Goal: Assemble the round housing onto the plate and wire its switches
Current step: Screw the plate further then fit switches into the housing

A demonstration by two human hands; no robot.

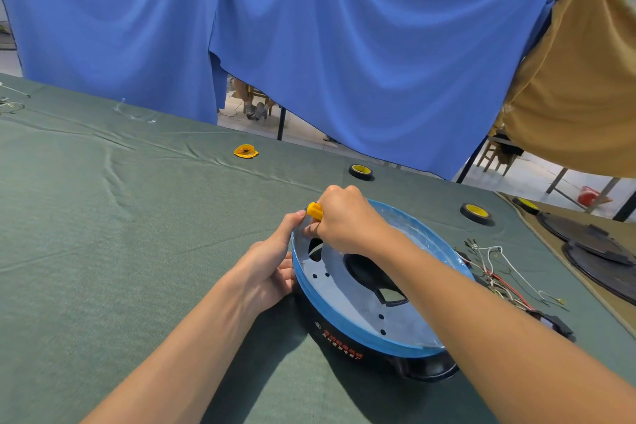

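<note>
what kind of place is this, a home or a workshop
Probably a small factory assembly workshop: a long cloth-covered workbench, rolls of tape, a loose wire harness beside the round housing, and stacked black plates.

Open green-clothed worktop stretches to the left of and in front of the round housing, giving the widest approach. Both forearms cross the near side. The left hand grips the housing's left rim, while the right hand, clenched on a yellow-handled tool, covers the far-left rim from above. To the right, a tangle of wires lies just beside the housing, with dark discs beyond. Two tape rolls and a small yellow object sit well apart along the far side, with bare cloth between them. A blue drape hangs behind the worktop's far edge, closing that side.
</note>
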